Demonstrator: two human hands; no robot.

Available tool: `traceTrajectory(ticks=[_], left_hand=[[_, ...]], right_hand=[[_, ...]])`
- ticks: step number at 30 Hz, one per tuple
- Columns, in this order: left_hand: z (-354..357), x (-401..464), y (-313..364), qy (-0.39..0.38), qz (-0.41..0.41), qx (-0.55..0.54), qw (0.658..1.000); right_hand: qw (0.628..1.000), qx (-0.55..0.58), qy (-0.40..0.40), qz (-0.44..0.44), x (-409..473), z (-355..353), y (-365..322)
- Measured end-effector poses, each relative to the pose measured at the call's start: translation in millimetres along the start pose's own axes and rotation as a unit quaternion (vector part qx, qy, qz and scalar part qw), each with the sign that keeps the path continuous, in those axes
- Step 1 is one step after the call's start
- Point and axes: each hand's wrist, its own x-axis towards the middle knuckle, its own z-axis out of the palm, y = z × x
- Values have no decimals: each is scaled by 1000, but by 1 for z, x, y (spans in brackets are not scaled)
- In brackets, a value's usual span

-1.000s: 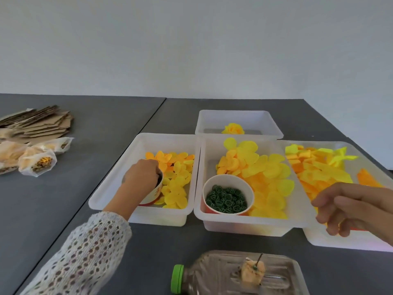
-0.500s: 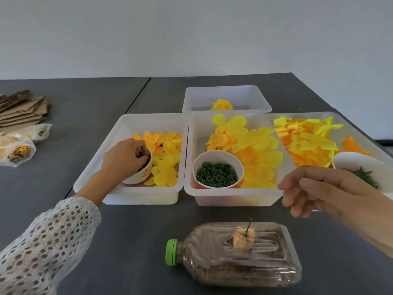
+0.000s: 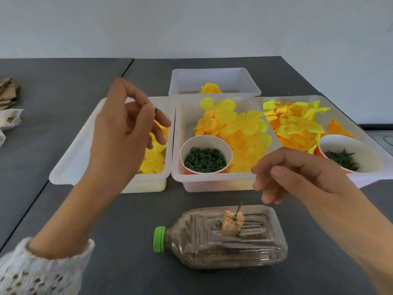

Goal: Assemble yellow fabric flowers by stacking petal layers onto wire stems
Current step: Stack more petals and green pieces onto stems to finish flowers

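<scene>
The left hand (image 3: 125,133) has lifted out of the left tray (image 3: 70,158), pinching a tiny dark piece (image 3: 155,109). The right hand (image 3: 297,175) hovers loosely curled, holding nothing, just above the wire stem (image 3: 237,210) on the bottle (image 3: 212,248).

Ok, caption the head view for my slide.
Left hand pinching a small dark piece above petal trays, right hand poised over the wire stem on a bottle.
</scene>
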Motion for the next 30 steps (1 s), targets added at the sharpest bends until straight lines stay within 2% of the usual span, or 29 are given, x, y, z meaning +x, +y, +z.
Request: traceTrajectory(ticks=[3, 7, 11, 15, 21, 30], left_hand=[[29, -38, 42, -74, 24, -142, 987], [48, -69, 55, -104, -12, -218, 970], [55, -86, 53, -96, -8, -193, 976], [62, -96, 49, -78, 25, -141, 987], [68, -100, 44, -86, 2, -138, 987], [65, -102, 41, -79, -7, -149, 986]], right_hand=[[999, 10, 13, -37, -7, 13, -10], [997, 24, 44, -60, -17, 17, -12], [995, 30, 80, -45, -26, 21, -2], [991, -106, 81, -31, -33, 38, 17], [964, -251, 66, -59, -34, 58, 56], [969, -231, 81, -40, -33, 61, 74]])
